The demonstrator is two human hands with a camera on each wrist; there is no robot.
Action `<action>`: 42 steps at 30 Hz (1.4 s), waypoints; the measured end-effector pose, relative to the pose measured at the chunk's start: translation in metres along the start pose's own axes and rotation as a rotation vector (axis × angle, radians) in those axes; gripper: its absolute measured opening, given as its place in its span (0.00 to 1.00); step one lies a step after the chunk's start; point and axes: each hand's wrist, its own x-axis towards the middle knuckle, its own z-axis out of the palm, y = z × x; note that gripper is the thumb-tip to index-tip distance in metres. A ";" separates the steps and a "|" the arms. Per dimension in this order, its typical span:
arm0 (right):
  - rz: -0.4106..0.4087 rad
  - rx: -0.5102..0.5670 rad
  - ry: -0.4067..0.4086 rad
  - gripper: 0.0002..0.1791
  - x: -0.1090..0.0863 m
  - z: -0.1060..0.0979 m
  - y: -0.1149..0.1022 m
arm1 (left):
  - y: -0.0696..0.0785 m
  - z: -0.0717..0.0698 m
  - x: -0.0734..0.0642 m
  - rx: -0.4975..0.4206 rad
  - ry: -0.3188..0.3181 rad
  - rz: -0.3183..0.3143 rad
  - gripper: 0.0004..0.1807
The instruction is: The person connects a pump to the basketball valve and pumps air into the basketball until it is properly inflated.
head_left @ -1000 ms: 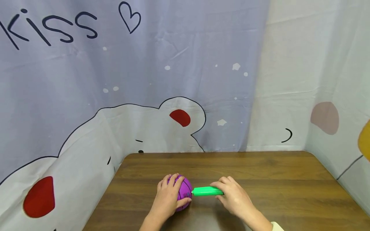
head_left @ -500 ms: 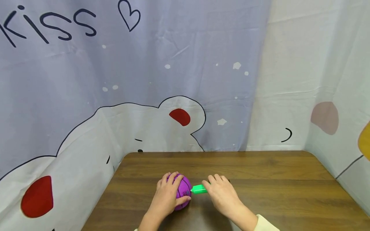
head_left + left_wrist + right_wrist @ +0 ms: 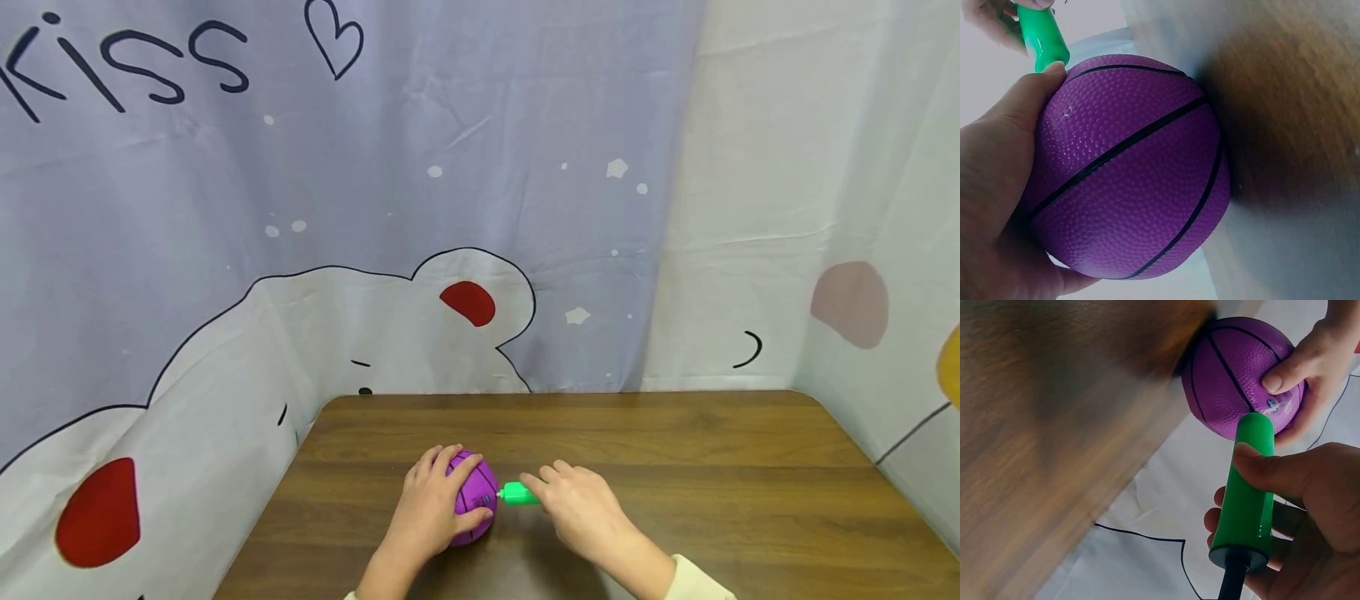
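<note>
A small purple basketball (image 3: 476, 500) with black lines sits on the wooden table. My left hand (image 3: 429, 510) grips it from the left, thumb low on the near side and fingers spread over the top. In the right wrist view my right hand (image 3: 1310, 512) holds a green hand pump (image 3: 1249, 500), thumb along the barrel and fingers curled round underneath. A black cap and black rod (image 3: 1233, 581) show at the pump's rear end. The pump points left at the ball; its thin needle tip (image 3: 500, 495) meets the ball's right side.
The brown wooden table (image 3: 675, 450) has rounded far corners. Behind it hangs a pale blue and white printed curtain (image 3: 480, 167) with bear drawings, and more white cloth (image 3: 877, 208) runs along the right side.
My right hand has shifted left along the pump, so less of the green barrel shows in the head view. My left hand and the basketball stay nearly still.
</note>
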 end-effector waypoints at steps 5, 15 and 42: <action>0.004 0.024 0.008 0.26 -0.004 -0.002 0.002 | 0.000 0.000 0.002 0.012 -0.003 0.016 0.39; 0.018 0.055 0.026 0.28 -0.010 -0.004 0.006 | 0.002 0.001 0.003 0.013 0.004 0.033 0.37; 0.018 0.095 0.074 0.31 -0.024 -0.008 0.014 | -0.002 0.004 0.002 0.011 0.041 0.070 0.36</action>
